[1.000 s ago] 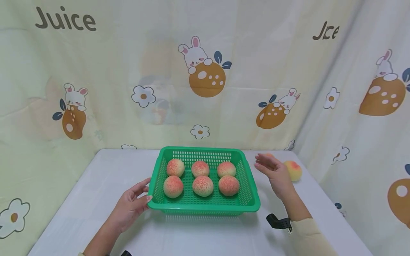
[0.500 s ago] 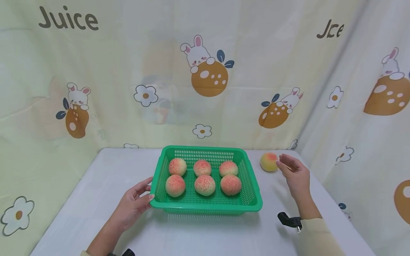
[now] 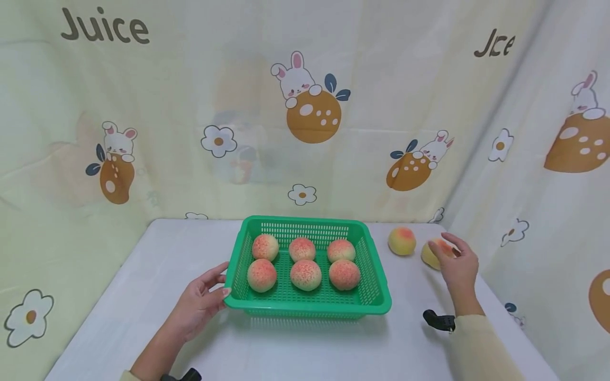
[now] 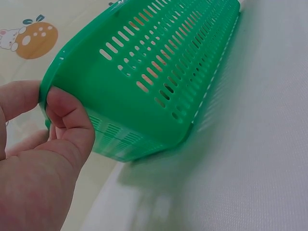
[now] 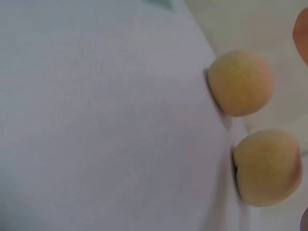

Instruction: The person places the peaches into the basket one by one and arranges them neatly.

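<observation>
My left hand holds the left side of a green plastic basket. In the left wrist view its thumb and fingers pinch the basket's rim. Several red-speckled peaches lie inside in two rows. To the right, my right hand reaches over a yellow peach with a red blush, partly covering it, thumb and fingers spread apart. Seen from the right wrist, that peach rests on the table, with a fingertip at the frame's right edge.
Another yellow peach stands left of the right hand, near the table's back edge. The white table is bordered by a printed curtain behind and at both sides. A black wrist camera hangs by the right sleeve.
My right hand has moved right, from beside the basket, past the left yellow peach, to the right one. The left hand keeps its hold on the basket. The head view has shifted slightly.
</observation>
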